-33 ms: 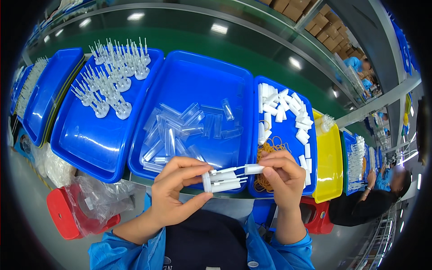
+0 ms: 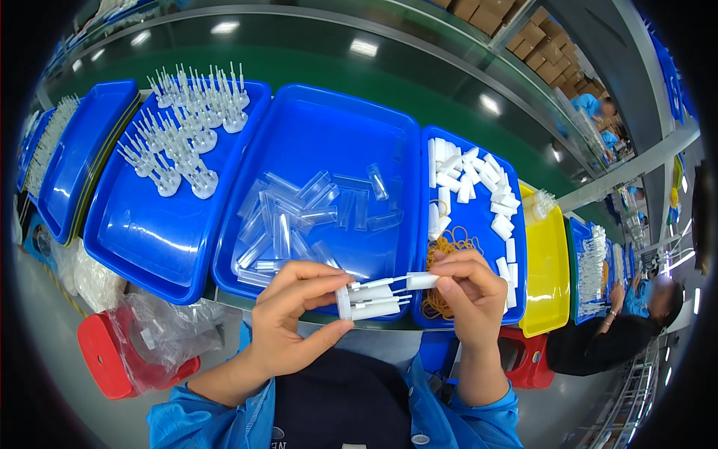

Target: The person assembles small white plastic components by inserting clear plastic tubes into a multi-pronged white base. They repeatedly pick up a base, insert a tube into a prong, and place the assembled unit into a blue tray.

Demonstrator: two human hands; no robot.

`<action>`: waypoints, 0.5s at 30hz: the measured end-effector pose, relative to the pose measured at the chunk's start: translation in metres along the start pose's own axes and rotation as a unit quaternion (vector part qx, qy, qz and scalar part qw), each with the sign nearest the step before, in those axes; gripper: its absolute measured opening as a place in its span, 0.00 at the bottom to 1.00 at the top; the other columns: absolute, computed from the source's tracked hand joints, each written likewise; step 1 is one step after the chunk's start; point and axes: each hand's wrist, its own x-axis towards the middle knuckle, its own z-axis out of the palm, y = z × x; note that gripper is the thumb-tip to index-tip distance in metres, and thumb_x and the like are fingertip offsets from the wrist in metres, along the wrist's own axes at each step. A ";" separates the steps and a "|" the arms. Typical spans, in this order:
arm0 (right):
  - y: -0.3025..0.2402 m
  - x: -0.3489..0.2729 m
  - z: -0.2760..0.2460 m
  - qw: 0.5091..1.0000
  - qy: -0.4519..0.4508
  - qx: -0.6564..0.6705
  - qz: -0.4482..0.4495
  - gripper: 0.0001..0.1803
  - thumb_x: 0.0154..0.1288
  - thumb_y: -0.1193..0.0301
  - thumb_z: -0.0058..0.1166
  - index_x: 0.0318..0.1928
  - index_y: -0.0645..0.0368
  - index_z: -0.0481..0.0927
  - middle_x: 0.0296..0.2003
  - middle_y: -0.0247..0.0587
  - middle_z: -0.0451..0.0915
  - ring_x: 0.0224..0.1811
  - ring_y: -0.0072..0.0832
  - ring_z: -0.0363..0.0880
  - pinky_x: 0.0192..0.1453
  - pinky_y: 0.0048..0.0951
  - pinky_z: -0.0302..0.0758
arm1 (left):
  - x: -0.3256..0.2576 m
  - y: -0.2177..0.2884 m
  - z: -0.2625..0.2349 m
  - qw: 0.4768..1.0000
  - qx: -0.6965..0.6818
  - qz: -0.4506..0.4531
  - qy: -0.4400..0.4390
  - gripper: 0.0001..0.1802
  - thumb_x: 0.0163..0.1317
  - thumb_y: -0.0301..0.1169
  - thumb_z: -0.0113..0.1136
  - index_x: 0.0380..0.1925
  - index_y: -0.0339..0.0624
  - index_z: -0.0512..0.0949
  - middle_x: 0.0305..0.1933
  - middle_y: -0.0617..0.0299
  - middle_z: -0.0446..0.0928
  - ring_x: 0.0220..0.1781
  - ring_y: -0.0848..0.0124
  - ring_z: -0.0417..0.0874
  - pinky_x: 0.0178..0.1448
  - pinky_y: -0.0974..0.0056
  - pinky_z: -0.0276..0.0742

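Our left hand (image 2: 293, 308) pinched a white plastic pronged holder (image 2: 375, 309) by its round base, prongs pointing right; our right hand (image 2: 473, 293) pinched a white cylindrical sleeve (image 2: 420, 280), lengthwise against one prong's tip.

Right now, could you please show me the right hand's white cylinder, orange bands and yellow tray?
White cylinder (image 2: 420, 281), head view: its exposed side.
Orange bands (image 2: 453, 243), head view: pile's upper part.
Yellow tray (image 2: 544, 273), head view: bare bottom.
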 end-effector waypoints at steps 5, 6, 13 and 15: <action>0.000 -0.006 0.012 0.989 0.053 0.136 0.026 0.06 0.59 0.87 0.59 0.35 0.66 0.79 0.38 0.46 0.82 0.40 0.28 0.82 0.73 0.45 0.61 | 0.000 -0.002 0.000 1.000 0.015 0.005 -0.008 0.25 0.54 0.15 0.67 0.53 0.25 0.74 0.55 0.46 0.69 0.60 0.54 0.78 0.61 0.56 0.82; 0.000 -0.007 0.012 0.990 0.045 0.132 0.029 0.06 0.58 0.87 0.59 0.36 0.66 0.80 0.38 0.46 0.82 0.41 0.28 0.82 0.74 0.47 0.59 | 0.000 -0.002 0.001 1.000 0.013 0.007 -0.006 0.25 0.54 0.15 0.67 0.53 0.25 0.74 0.55 0.46 0.69 0.60 0.54 0.78 0.61 0.56 0.82; -0.005 -0.011 0.014 1.000 0.019 0.020 0.007 0.09 0.55 0.87 0.61 0.38 0.69 0.83 0.38 0.47 0.83 0.42 0.26 0.82 0.77 0.53 0.50 | -0.002 -0.004 0.001 0.998 0.061 0.019 -0.014 0.26 0.53 0.17 0.68 0.54 0.26 0.75 0.55 0.46 0.70 0.58 0.55 0.79 0.59 0.59 0.83; -0.008 -0.010 0.014 0.998 0.011 -0.055 -0.033 0.09 0.55 0.87 0.61 0.38 0.68 0.83 0.36 0.45 0.84 0.42 0.25 0.83 0.77 0.53 0.50 | -0.001 -0.003 -0.001 0.996 0.088 0.024 -0.011 0.26 0.53 0.18 0.69 0.54 0.27 0.76 0.55 0.46 0.71 0.58 0.56 0.80 0.58 0.60 0.83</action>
